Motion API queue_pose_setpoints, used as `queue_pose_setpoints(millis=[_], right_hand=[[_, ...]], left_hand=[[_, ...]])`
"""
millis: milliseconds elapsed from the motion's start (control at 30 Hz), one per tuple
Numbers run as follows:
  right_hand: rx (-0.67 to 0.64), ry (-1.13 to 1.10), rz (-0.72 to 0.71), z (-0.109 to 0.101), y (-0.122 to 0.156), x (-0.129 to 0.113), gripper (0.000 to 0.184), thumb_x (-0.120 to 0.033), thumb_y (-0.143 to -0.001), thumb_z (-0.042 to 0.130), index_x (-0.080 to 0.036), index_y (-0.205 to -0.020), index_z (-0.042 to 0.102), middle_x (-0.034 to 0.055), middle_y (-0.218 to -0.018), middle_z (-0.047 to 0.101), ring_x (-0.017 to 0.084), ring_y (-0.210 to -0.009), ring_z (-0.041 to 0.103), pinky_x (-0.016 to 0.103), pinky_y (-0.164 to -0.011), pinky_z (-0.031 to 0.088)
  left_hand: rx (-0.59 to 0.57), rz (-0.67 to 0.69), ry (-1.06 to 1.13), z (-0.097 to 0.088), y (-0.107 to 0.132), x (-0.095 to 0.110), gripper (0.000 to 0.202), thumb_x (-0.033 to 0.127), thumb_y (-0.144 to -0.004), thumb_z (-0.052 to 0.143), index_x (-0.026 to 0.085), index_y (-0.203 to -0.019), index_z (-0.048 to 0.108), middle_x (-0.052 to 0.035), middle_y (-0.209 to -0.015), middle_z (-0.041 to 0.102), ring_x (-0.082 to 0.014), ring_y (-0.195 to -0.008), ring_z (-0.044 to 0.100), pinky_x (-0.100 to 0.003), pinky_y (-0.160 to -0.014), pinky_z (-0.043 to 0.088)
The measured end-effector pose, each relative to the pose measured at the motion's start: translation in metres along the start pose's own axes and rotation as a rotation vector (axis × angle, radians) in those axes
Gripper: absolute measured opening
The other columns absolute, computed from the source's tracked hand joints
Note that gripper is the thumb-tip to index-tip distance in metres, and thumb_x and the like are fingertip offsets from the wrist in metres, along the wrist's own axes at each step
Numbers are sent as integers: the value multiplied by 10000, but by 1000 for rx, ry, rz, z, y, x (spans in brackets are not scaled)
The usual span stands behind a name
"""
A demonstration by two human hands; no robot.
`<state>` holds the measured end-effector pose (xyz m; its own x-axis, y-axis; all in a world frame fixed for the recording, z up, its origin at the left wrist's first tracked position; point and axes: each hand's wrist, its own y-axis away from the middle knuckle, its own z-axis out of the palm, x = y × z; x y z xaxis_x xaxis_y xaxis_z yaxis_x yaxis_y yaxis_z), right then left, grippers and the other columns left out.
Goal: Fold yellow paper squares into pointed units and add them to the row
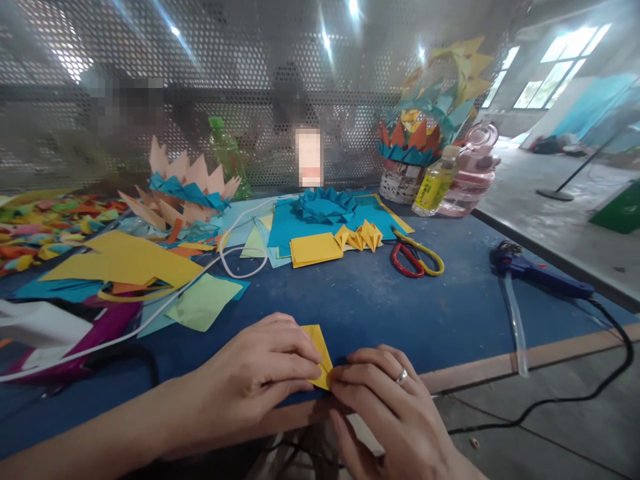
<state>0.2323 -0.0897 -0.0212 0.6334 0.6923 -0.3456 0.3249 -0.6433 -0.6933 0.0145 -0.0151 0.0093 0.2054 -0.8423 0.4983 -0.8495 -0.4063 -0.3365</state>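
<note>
Near the table's front edge lies a small folded piece of yellow paper (319,341), partly covered by my fingers. My left hand (280,360) presses its fingers together on the paper's left side. At the lower right corner, my right hand (383,390) pinches the paper, a silver ring on one finger. Beyond my hands are a stack of yellow paper rectangles (316,249) and a row of folded yellow points (361,236). Scissors (417,259) with red and yellow handles lie to their right.
A blue hot glue gun (545,270) with a clear glue stick rests at the right edge, its cord hanging down. Paper crowns (187,180), a blue folded ring (327,205), bottles (435,183) and a white cable (175,300) occupy the back and left.
</note>
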Motion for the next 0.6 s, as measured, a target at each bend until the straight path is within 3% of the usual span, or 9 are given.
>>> queue_pose_setpoints(millis=[167, 333, 600], right_hand=[[66, -53, 121, 6, -3, -2, 124, -91, -853, 655, -212, -825, 650, 2, -860, 740, 197, -910, 660, 333, -805, 503], [55, -71, 219, 5, -3, 0, 113, -115, -864, 643, -218, -820, 662, 33, -928, 711, 222, -944, 615, 369, -788, 490], [-79, -40, 296, 5, 1, 2, 67, -178, -868, 648, -239, -854, 625, 47, -1048, 661, 256, -1053, 568, 404, -807, 456]], left_hand=[[115, -90, 153, 4, 1, -2, 98, 182, -958, 631, 212, -924, 718, -19, -965, 739, -155, -904, 680, -316, -891, 480], [148, -207, 213, 6, -5, 3, 110, 154, -926, 662, 203, -839, 709, 1, -895, 743, -132, -829, 686, -248, -773, 509], [191, -320, 192, 13, -10, 9, 169, 103, -917, 614, 191, -787, 679, 6, -909, 672, -119, -848, 641, -232, -755, 483]])
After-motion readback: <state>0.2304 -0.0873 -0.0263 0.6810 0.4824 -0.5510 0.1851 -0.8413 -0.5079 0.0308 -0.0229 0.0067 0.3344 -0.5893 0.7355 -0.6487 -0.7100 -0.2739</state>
